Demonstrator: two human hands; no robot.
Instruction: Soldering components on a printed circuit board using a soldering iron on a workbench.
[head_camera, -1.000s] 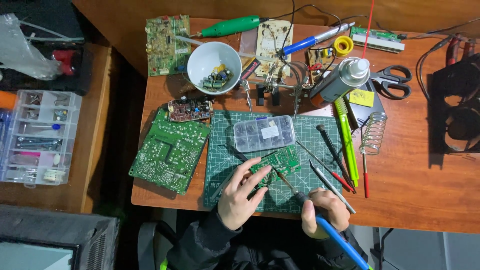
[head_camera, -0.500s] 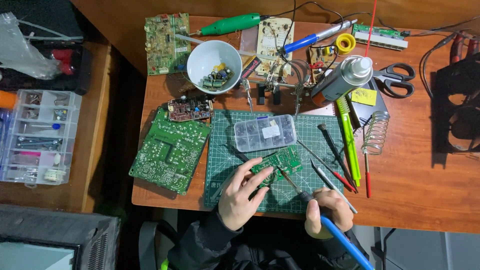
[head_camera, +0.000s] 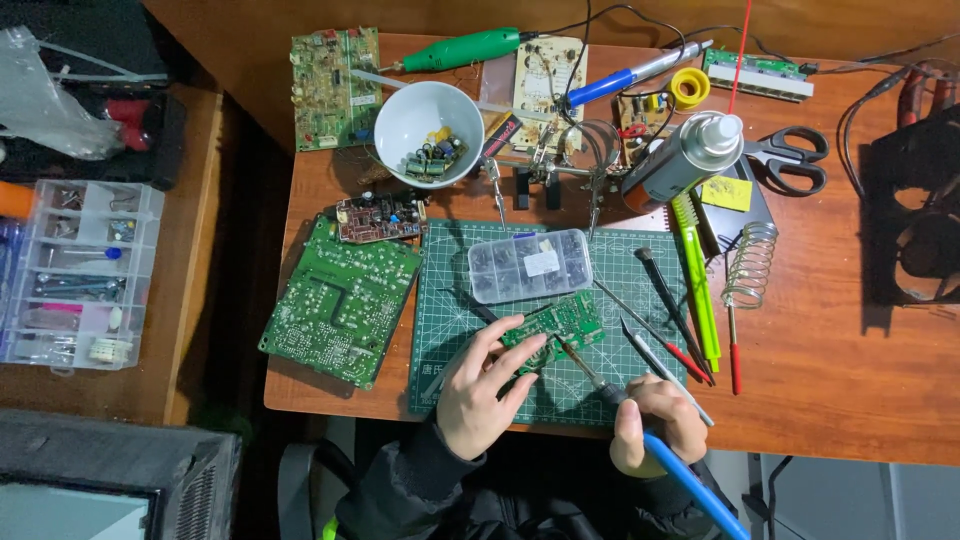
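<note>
Your left hand pinned the small green circuit board flat on the cutting mat, fingers spread along its edge. Your right hand was closed around the soldering iron. The board looked light, stiff and fragile, so edges were the safest hold.
</note>
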